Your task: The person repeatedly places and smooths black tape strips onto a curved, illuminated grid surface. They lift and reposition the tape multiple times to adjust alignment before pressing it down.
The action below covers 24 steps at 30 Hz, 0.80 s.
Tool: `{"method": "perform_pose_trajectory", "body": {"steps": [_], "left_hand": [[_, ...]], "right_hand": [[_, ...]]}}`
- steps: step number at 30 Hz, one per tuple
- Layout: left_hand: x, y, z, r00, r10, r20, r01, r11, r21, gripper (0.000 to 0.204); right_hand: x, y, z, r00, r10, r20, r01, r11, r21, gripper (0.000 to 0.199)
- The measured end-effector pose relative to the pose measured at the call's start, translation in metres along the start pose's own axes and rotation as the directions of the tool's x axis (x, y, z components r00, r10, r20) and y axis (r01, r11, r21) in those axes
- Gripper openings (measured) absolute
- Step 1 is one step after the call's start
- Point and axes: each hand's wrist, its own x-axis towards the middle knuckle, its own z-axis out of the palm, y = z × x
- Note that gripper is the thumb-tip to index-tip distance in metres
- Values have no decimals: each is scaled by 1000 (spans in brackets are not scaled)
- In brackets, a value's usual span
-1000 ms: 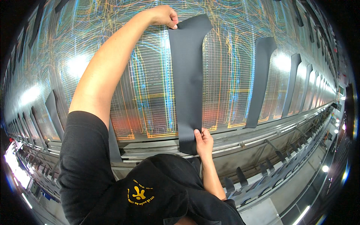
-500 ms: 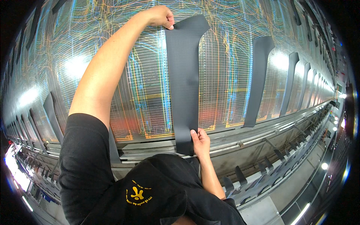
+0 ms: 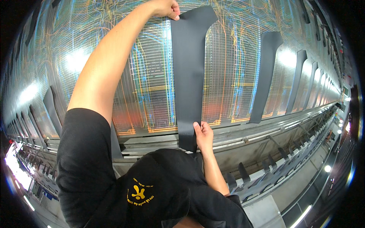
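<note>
A long dark grey panel of thin, fabric-like sheet (image 3: 189,76) lies lengthwise in front of me, with a flared, angled far end. Its near end hangs past the table's front edge. At the far left corner, the thumb and fingers of my left hand (image 3: 166,8) pinch the panel's edge. My right hand (image 3: 204,135) grips the right side of the near end, thumb on top and fingers partly hidden. Beneath the panel is a shiny table surface (image 3: 154,70) covered with orange, blue, yellow and white outlines.
To the right lies a similar grey panel (image 3: 266,76), followed by several more along the table; others (image 3: 52,108) lie on the left. Metal rails (image 3: 247,138) run along the front edge. Below them, a rack holds several dark pieces (image 3: 243,172).
The whole view has shifted, so table and panels sit slightly higher in it. Both hands keep their hold on the same panel, which looks nearly unmoved on the table.
</note>
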Motion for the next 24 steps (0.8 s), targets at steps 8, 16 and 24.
{"method": "perform_pose_trajectory", "body": {"steps": [8, 16, 24], "left_hand": [[-2, 2, 0, 997, -29, -74, 27, 999, -18, 24], [-1, -2, 1, 999, -20, -50, 16, 996, -87, 21], [-5, 7, -2, 998, -22, -59, 20, 999, -39, 22]], "right_hand": [[5, 9, 3, 1000, 13, -10, -14, 999, -41, 19], [8, 10, 2, 999, -15, -42, 8, 989, -149, 23], [16, 24, 0, 998, -38, -40, 30, 985, -168, 21]]}}
